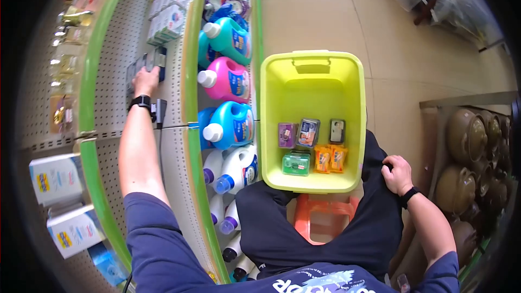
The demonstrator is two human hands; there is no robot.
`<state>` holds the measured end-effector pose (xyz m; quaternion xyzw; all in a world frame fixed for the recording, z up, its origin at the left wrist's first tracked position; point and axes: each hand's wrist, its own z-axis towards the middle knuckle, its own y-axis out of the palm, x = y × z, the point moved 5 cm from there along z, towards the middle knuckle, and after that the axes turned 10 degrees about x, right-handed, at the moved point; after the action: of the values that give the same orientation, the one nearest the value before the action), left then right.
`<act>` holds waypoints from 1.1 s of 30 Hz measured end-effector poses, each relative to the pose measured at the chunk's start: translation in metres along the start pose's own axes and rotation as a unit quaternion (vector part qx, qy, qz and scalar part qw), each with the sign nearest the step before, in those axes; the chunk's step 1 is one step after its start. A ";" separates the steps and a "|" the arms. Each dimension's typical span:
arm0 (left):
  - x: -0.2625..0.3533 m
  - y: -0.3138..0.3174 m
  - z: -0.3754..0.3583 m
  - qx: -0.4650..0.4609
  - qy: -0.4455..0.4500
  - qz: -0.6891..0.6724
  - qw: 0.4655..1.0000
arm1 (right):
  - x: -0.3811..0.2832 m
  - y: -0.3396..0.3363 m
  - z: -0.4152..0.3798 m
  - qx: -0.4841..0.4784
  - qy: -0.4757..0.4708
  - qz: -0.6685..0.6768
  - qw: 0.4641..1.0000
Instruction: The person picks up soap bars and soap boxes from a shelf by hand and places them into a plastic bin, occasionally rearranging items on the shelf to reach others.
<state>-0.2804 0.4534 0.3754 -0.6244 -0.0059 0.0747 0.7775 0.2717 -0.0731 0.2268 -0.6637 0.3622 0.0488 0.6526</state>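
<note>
My left hand (145, 80), with a black watch on the wrist, reaches onto the shelf at the left. Its fingers are closed around a dark box (157, 59) in a row of dark packs; their kind cannot be made out. My right hand (398, 173) rests on my right knee, thumb and fingers apart, holding nothing. Between my legs stands a yellow-green plastic bin (312, 71). Inside it lie a purple pack (286, 135), a dark blue pack (308, 132), a black-edged pack (337, 131), a green pack (296, 163) and two orange packs (330, 159).
Large detergent bottles (230, 78) line the lower shelf beside the bin. White boxes (169, 21) stand farther along my hand's shelf, with perfume-like bottles (68, 65) at far left. An orange stool (303, 220) shows beneath the bin. Brown pots (467, 135) fill a rack at right.
</note>
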 end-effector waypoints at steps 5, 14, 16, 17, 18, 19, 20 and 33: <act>0.034 -0.014 -0.010 0.031 -0.044 0.049 0.997 | -0.006 0.005 0.004 -0.012 -0.010 -0.017 1.000; 0.025 -0.053 -0.041 0.072 -0.033 -0.336 0.939 | 0.002 0.009 -0.002 -0.029 0.025 -0.051 0.998; 0.073 -0.087 -0.100 0.058 0.045 -0.444 0.893 | 0.001 0.008 -0.003 -0.047 0.036 -0.059 0.996; 0.110 -0.099 -0.144 -0.004 0.100 -0.476 0.874 | 0.001 0.008 -0.003 -0.049 0.038 -0.062 0.996; 0.149 -0.112 -0.192 -0.065 0.152 -0.505 0.847 | 0.002 0.008 -0.003 -0.050 0.037 -0.065 0.996; 0.180 -0.103 -0.238 -0.169 0.117 -0.523 0.827 | 0.002 0.009 -0.003 -0.049 0.036 -0.062 0.996; 0.207 -0.077 -0.277 -0.233 0.120 -0.556 0.788 | 0.002 0.009 -0.004 -0.051 0.036 -0.059 0.996; 0.355 0.225 -0.501 -0.333 -0.053 -0.268 0.903 | 0.025 -0.006 -0.007 0.021 -0.007 0.065 0.998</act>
<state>0.0976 0.0580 0.0161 -0.8168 -0.2386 -0.1094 0.5138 0.2904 -0.0901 0.2192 -0.6243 0.4009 0.0883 0.6647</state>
